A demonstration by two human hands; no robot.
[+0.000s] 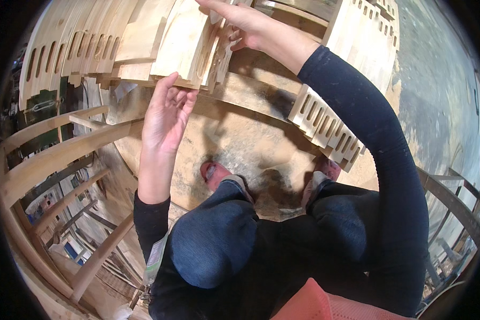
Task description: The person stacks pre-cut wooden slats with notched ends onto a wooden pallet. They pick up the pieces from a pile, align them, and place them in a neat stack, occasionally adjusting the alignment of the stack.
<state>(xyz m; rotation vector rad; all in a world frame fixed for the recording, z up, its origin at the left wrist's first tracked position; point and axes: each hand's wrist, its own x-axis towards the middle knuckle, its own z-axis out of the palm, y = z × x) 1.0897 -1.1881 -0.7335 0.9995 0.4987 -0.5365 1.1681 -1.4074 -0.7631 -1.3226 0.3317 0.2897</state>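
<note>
A pale wooden board [178,45] lies on top of a row of similar pieces at the upper left. My left hand [168,114] grips its near end, thumb at the corner and fingers curled at the edge. Across the board's far right side reaches my right hand [245,24], one digit stretched over the top and the other fingers bent beside it. Part of that grip is cut off by the picture's upper edge. Left of the board stand several slotted wooden pieces [93,48], packed side by side.
More slotted wooden pieces [325,125] form a long stack on the right, under my right arm. A wooden rail frame [64,160] stands at the left. Below are the dusty floor [240,141] and my feet in reddish shoes [213,173]. A metal frame [453,202] is at far right.
</note>
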